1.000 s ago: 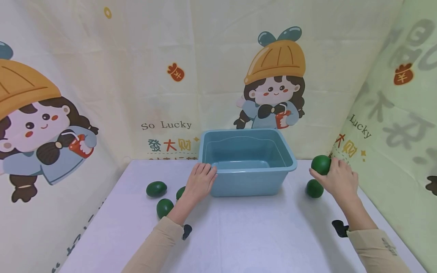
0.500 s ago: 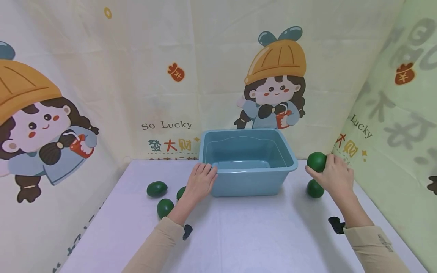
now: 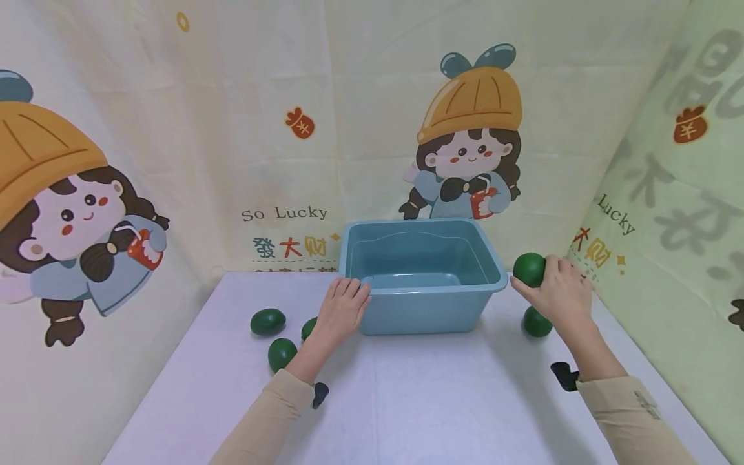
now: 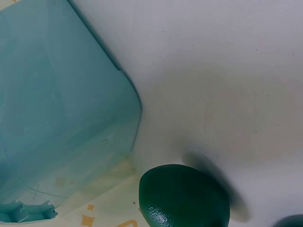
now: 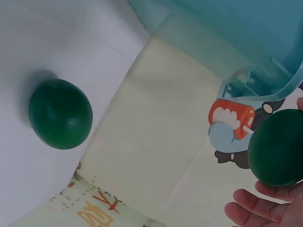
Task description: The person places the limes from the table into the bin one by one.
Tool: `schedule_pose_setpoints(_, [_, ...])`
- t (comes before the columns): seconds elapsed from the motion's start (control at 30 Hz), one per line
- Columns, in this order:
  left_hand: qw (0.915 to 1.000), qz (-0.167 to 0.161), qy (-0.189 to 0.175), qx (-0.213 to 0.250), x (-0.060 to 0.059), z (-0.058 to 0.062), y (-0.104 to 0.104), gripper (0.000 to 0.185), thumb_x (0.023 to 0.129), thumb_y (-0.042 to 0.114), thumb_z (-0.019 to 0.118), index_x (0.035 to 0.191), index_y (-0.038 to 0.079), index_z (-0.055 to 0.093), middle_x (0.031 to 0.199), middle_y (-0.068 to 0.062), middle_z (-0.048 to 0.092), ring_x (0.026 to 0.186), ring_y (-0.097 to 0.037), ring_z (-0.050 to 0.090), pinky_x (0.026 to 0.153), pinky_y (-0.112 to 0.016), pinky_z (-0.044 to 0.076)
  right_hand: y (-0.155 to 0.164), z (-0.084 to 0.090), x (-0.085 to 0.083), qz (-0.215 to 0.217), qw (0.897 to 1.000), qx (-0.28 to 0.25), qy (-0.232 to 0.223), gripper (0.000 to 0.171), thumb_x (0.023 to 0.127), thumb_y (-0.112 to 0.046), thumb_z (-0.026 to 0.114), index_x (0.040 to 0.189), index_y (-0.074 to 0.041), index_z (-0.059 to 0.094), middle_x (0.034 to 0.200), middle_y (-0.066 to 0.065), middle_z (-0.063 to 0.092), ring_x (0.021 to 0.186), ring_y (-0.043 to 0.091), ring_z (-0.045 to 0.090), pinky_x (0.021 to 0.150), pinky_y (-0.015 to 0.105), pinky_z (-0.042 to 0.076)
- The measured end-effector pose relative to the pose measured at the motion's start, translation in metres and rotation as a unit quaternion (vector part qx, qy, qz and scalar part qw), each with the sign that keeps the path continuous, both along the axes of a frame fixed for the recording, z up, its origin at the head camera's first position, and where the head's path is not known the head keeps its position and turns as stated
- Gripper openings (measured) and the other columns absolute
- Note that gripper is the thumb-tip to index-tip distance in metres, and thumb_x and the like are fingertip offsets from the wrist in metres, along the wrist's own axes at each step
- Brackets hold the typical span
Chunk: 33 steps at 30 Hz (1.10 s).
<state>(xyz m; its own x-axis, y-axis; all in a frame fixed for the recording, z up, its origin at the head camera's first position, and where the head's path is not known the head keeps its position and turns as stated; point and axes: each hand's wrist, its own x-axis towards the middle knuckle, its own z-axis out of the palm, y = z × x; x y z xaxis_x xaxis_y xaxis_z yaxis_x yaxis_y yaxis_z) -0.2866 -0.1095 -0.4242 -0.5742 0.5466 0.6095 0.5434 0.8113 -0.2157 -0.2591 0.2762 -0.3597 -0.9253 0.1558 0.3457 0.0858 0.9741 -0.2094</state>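
My right hand (image 3: 558, 294) grips a dark green avocado (image 3: 529, 269) in the air, just right of the blue plastic bin (image 3: 421, 274). The right wrist view shows the same held avocado (image 5: 277, 149) against my fingertips (image 5: 251, 210). A second avocado (image 3: 536, 321) lies on the white table below that hand, seen too as a lone avocado (image 5: 60, 113) in the right wrist view. My left hand (image 3: 343, 307) rests with straight fingers on the bin's front left corner. The bin looks empty inside.
Three more avocados lie left of the bin: one (image 3: 267, 321), one (image 3: 281, 354), and one (image 3: 308, 328) partly hidden behind my left wrist, seen as an avocado (image 4: 184, 198) in the left wrist view. Cartoon-printed cloth walls (image 3: 232, 129) enclose the table on three sides.
My right hand has carried its avocado up and leftward, closer to the bin's right rim. The left hand has stayed on the bin's corner.
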Motion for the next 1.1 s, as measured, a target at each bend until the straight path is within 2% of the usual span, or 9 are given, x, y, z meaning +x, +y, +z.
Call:
schedule_pose_setpoints(0.13, [1.0,-0.002,0.005,-0.001,0.0,0.0,0.0,0.048,0.101,0.032,0.009,0.109,0.009,0.052,0.093,-0.006,0.047,0.092,-0.023,0.043,0.088,-0.037,0.033,-0.004,0.003,-0.002,0.006,1.0,0.002,0.003,0.084,0.081,-0.058,0.052,0.121,0.013,0.034,0.104,0.031,0.039,0.094,0.047,0.04,0.074,0.058,0.037])
schedule_pose_setpoints(0.3, [0.9997,-0.013,0.019,0.009,-0.001,0.0,0.0,0.05,0.101,0.032,0.007,0.107,0.009,0.051,0.091,-0.006,0.046,0.09,-0.023,0.042,0.086,-0.038,0.034,-0.009,0.006,-0.004,0.009,1.0,0.005,0.001,0.084,0.081,-0.057,0.053,0.123,0.013,0.033,0.106,0.032,0.039,0.097,0.048,0.039,0.078,0.059,0.037])
schedule_pose_setpoints(0.47, [0.9998,-0.013,0.012,0.009,-0.001,0.001,0.0,0.051,0.101,0.032,0.006,0.106,0.009,0.051,0.091,-0.007,0.045,0.09,-0.024,0.043,0.085,-0.038,0.034,-0.013,0.009,-0.007,0.013,1.0,-0.002,-0.002,0.083,0.081,-0.054,0.054,0.124,0.013,0.032,0.111,0.033,0.038,0.102,0.048,0.037,0.082,0.062,0.034])
schedule_pose_setpoints(0.8, [0.9999,-0.01,0.007,0.008,-0.001,0.0,0.0,0.053,0.1,0.032,0.005,0.108,0.009,0.052,0.093,-0.007,0.047,0.091,-0.023,0.043,0.086,-0.038,0.034,-0.023,0.013,-0.012,0.02,1.0,0.008,-0.009,0.083,0.081,-0.051,0.058,0.125,0.014,0.031,0.11,0.033,0.04,0.099,0.048,0.039,0.079,0.061,0.035])
schedule_pose_setpoints(1.1, [0.9999,-0.009,-0.002,0.006,0.0,0.002,-0.001,0.049,0.101,0.032,0.01,0.109,0.009,0.052,0.093,-0.007,0.047,0.092,-0.023,0.043,0.087,-0.038,0.034,-0.033,0.012,-0.017,0.028,1.0,0.003,-0.008,0.082,0.08,-0.049,0.059,0.126,0.013,0.031,0.113,0.033,0.039,0.103,0.047,0.038,0.081,0.06,0.036])
